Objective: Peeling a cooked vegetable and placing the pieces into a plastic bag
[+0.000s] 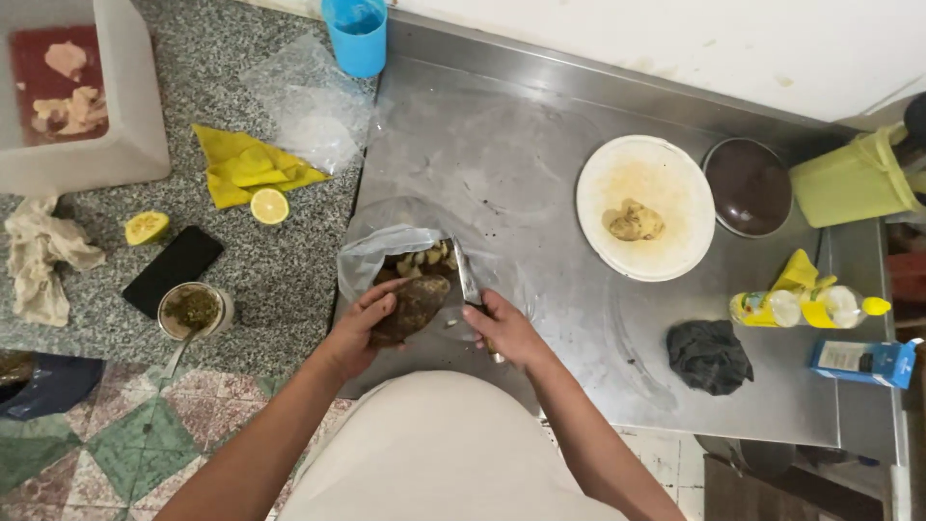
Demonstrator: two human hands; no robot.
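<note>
Left hand: the left hand [362, 323] has its fingers curled around a brown root vegetable [410, 309], held at the steel counter's [540, 193] front edge.
Right hand: the right hand [509, 328] is closed on the handle of a knife [467, 275], blade just beside the vegetable.
Under them: a clear plastic bag [371, 251] with cut pieces [429, 259].
Further right: a white plate [675, 241] bearing 1 peeled piece [635, 221].

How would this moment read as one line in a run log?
left hand: holds brown tuber | right hand: grips knife | below: clear bag of cut pieces | surface: steel counter
</note>
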